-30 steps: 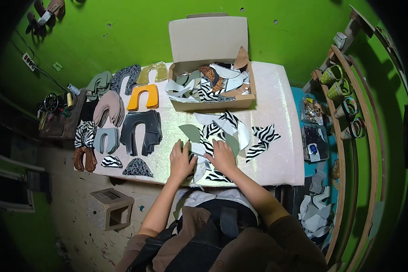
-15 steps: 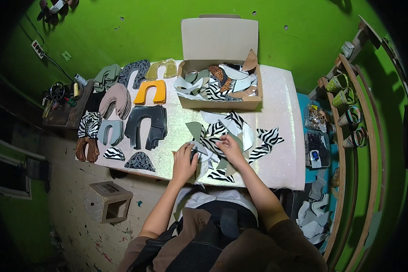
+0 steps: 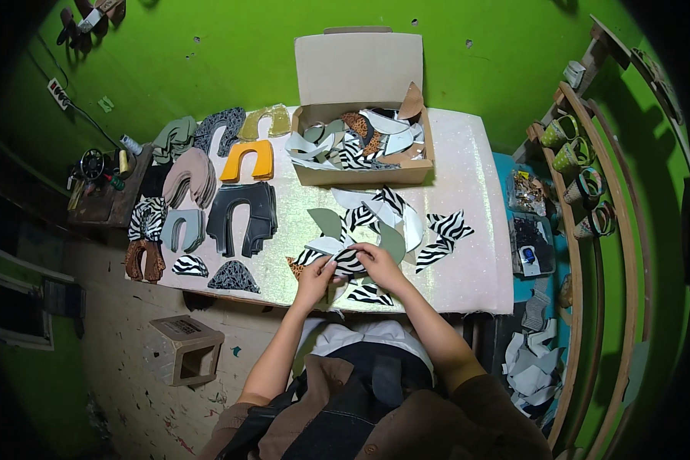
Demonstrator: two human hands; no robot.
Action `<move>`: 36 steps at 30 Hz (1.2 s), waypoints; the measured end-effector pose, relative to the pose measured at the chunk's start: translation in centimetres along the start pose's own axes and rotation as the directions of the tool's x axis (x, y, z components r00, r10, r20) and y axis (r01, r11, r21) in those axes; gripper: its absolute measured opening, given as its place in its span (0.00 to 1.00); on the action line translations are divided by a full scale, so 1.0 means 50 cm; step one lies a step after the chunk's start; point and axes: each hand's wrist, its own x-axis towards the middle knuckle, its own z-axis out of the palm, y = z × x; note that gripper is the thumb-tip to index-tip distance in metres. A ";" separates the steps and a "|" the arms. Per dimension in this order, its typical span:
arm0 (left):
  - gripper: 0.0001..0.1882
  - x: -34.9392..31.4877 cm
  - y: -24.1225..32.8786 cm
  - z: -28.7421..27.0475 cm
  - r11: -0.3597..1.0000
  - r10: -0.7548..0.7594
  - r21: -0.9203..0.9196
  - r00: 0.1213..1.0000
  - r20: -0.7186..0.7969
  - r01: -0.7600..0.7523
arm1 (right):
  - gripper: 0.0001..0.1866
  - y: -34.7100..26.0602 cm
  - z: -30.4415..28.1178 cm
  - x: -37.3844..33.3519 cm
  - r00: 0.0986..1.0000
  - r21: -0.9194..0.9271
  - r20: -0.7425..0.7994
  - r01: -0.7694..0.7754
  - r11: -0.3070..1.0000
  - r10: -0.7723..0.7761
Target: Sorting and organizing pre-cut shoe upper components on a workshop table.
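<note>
Between my two hands is a zebra-print cut piece, black and white, just above a loose pile of offcuts near the table's front edge. My left hand pinches its left end, and my right hand grips its upper right part with bent fingers. Around them lie an olive-green piece, a white curved piece and several more zebra pieces. A leopard-print scrap shows beside my left hand. Farther right rests a zebra-print strip. My fingers partly cover the held piece.
Behind the pile stands an open cardboard box full of mixed scraps. Stacks of U-shaped pieces, among them orange and black ones, fill the table's left side. A wooden rack stands at right; a stool is on the floor.
My hands have come to hold the zebra-print piece between them, the left hand pinching its end. Leopard-print and zebra scraps now show more beside my left hand. The view has shifted slightly.
</note>
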 end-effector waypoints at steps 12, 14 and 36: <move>0.16 -0.012 0.031 -0.158 0.992 -0.048 -0.124 0.973 -0.225 0.020 | 0.18 0.001 0.096 0.047 0.956 -0.652 -0.182 0.056 0.756 -0.228; 0.17 -0.009 0.036 -0.169 0.989 -0.065 -0.145 0.974 -0.217 0.034 | 0.21 -0.003 0.118 0.055 0.962 -0.744 -0.167 0.022 0.668 -0.217; 0.22 0.002 0.009 -0.206 0.941 0.259 0.227 0.966 -0.003 -0.252 | 0.15 -0.092 0.267 0.061 0.872 -0.190 -0.436 -0.331 0.924 0.223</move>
